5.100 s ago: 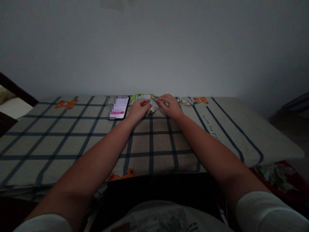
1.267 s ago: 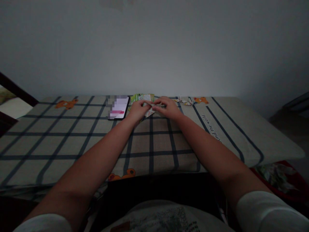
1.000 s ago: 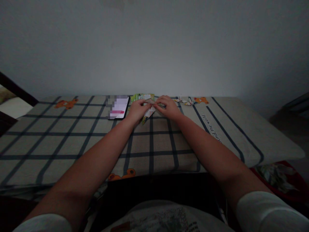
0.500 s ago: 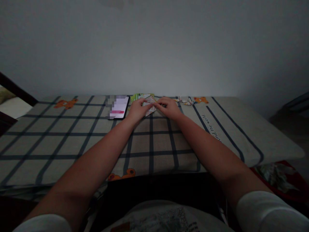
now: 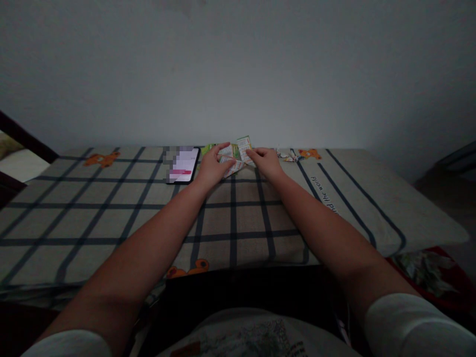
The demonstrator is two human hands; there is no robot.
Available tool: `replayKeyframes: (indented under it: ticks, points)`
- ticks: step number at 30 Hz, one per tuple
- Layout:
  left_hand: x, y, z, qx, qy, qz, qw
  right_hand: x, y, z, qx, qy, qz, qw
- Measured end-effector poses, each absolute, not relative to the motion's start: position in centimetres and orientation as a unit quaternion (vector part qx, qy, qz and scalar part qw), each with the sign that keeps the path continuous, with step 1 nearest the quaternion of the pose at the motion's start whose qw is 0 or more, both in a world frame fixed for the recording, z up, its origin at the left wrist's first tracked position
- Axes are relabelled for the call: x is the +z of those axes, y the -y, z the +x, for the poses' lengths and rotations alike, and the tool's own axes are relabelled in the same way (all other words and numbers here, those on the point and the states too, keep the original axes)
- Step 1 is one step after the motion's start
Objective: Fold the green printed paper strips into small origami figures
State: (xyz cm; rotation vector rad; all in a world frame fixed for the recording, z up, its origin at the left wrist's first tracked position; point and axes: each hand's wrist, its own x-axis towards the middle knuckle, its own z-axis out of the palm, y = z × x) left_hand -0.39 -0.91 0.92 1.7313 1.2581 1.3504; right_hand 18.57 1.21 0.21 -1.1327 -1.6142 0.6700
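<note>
A printed paper piece point(image 5: 244, 148), white with green edges, stands raised near the back of the table. My right hand point(image 5: 265, 161) pinches its lower right part between thumb and fingers. My left hand point(image 5: 215, 164) has thumb and index finger spread around a white and red printed paper point(image 5: 233, 168), which lies low beside its thumb; whether the two papers are joined I cannot tell. Green printed paper point(image 5: 207, 148) shows behind my left hand.
A phone point(image 5: 184, 166) with a lit screen lies left of my left hand on the checked tablecloth point(image 5: 148, 218). Small crumpled scraps point(image 5: 289, 156) lie right of my right hand. A red container point(image 5: 451, 277) stands below the table's right edge.
My right hand has moved slightly right, lifting and opening out a printed paper flap. The fingers of my left hand have spread from their closed grip on the paper.
</note>
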Motion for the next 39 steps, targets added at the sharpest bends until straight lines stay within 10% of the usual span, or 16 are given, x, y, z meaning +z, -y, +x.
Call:
replayKeyframes:
  ticks: [39]
  points:
    - [0.3, 0.8, -0.2, 0.484, -0.472, 0.631, 0.379, 0.6, 0.1, 18.1, 0.179, 0.753, -0.463, 0.431]
